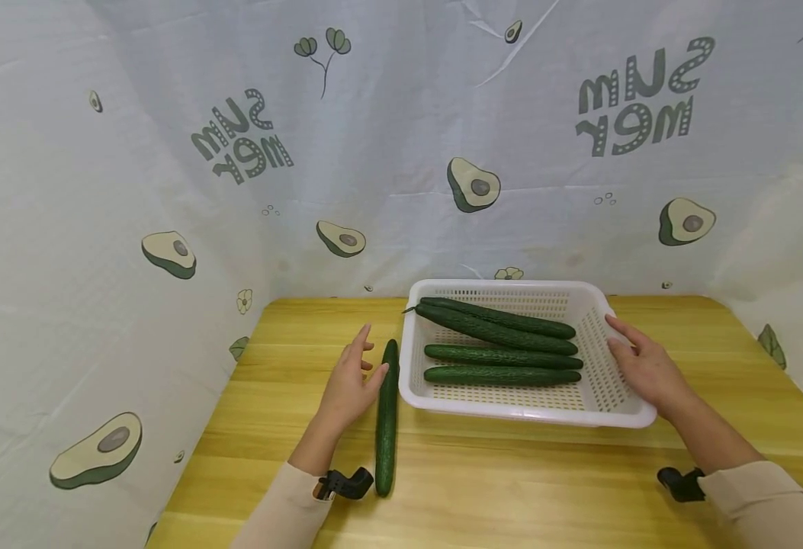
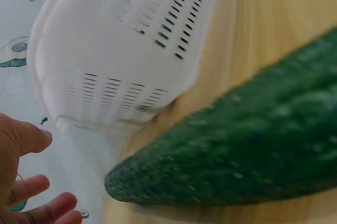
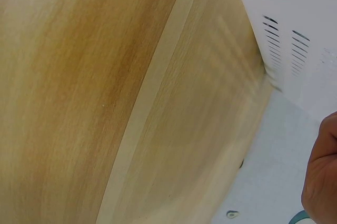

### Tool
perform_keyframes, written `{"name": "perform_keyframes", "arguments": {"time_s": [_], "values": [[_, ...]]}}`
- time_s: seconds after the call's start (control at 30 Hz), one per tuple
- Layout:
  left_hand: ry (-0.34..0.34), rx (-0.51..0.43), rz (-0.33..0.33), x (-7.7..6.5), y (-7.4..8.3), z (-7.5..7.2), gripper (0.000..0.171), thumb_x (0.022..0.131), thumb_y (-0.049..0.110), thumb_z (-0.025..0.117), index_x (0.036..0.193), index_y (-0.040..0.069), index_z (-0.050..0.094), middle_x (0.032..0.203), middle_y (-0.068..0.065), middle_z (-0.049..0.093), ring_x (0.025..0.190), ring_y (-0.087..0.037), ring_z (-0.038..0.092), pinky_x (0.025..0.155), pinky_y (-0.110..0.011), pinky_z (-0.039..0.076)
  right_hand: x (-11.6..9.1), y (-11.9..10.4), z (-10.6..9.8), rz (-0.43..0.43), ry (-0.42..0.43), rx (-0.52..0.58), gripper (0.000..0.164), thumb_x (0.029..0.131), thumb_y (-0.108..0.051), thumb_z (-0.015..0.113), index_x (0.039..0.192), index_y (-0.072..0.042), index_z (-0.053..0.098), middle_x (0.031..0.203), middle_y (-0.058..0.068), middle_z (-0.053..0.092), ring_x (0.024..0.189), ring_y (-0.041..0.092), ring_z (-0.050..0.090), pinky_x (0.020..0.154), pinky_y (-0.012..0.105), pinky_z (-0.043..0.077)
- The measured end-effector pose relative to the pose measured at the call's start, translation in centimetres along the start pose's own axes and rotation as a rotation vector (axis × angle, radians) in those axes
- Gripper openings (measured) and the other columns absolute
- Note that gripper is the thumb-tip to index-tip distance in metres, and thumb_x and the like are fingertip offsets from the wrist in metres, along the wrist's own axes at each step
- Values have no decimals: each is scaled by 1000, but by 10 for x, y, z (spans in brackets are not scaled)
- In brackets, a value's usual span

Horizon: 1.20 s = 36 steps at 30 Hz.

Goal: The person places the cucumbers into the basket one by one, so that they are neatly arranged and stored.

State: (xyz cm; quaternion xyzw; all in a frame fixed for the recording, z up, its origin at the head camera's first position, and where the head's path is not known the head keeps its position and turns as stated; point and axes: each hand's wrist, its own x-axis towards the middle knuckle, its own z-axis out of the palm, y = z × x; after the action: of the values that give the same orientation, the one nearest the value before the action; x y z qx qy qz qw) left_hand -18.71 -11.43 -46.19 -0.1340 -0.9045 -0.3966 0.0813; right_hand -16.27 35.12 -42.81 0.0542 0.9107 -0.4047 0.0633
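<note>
A white plastic basket [image 1: 525, 413] with slotted walls holds several dark green cucumbers [image 1: 504, 376]. My right hand [image 1: 651, 374] grips the basket's right rim; in the right wrist view only part of that hand [image 3: 322, 174] shows, against the basket's wall [image 3: 310, 19]. One more cucumber [image 1: 387, 427] lies lengthwise on the table, left of the basket. My left hand [image 1: 351, 385] hovers by this cucumber's far end, fingers loosely spread and thumb close to it, with nothing held. In the left wrist view the cucumber [image 2: 226, 145] looms large beside the basket [image 2: 105, 40], and the left fingers [image 2: 31, 187] stand apart from both.
The wooden table [image 1: 291, 366] ends at a pale curtain [image 1: 401, 152] printed with avocados, which hangs behind it and along both sides. A black wrist camera [image 1: 349, 483] is strapped to the left wrist, another black camera [image 1: 681, 484] to the right.
</note>
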Motion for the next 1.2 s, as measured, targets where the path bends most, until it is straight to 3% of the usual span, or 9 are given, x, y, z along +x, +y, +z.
{"name": "perform_keyframes", "arguments": {"time_s": [0.2,0.33,0.43,0.5,0.6,0.73,0.93,1.07,1.2], "values": [[-110,33,-81,-8,-8,5,96,96,31,73,167,22,8,143,-22,53,93,-26,66,77,-41,57,1,1,0,-10,4,-9,66,112,-45,24,165,-12,5,146,46,38,93,30,72,67,36,59],[-233,55,-109,-12,-12,6,104,94,38,74,166,12,3,108,-16,68,71,-17,59,66,-35,51,0,-1,0,-17,10,-10,66,112,-45,25,165,-11,6,146,46,39,92,29,71,67,35,59],[-333,34,-134,-13,-12,6,108,94,41,73,165,7,-1,75,-5,66,56,-13,52,55,-30,45,0,-1,0,-17,13,-6,66,112,-45,24,165,-11,6,145,46,40,91,29,72,66,35,59],[-387,9,-159,-15,-12,6,110,93,42,73,165,6,-3,63,-1,63,50,-13,51,51,-30,42,-1,-2,0,-17,13,-3,66,112,-45,24,165,-11,6,144,46,40,91,29,72,66,35,59],[-430,13,-180,-17,-10,5,115,89,44,77,165,6,0,62,2,62,51,-12,54,51,-29,43,-1,-2,1,-15,11,-3,66,112,-45,24,165,-11,6,145,46,40,91,28,72,66,35,59],[-450,34,-168,-18,-8,5,113,86,41,80,164,3,8,64,0,64,54,-13,58,53,-29,44,0,-1,1,-10,10,-2,66,112,-45,24,165,-12,5,146,45,40,91,29,72,66,35,60],[-433,41,-130,-18,-9,7,90,89,27,72,161,1,25,65,1,62,54,-12,56,53,-29,45,0,0,1,-5,6,11,66,112,-45,25,165,-13,4,144,45,41,89,28,72,66,37,61],[-374,35,-116,-16,-10,7,76,93,22,65,158,0,33,61,0,58,49,-11,52,48,-27,44,-1,-1,1,0,5,15,66,112,-46,25,165,-14,4,143,45,41,89,27,72,66,38,61],[-268,78,-101,-11,-13,11,64,97,22,63,153,-2,41,84,-9,67,68,-16,61,61,-34,53,-1,-1,1,6,8,10,66,111,-46,25,165,-14,4,144,45,40,91,28,72,67,39,61]]}}
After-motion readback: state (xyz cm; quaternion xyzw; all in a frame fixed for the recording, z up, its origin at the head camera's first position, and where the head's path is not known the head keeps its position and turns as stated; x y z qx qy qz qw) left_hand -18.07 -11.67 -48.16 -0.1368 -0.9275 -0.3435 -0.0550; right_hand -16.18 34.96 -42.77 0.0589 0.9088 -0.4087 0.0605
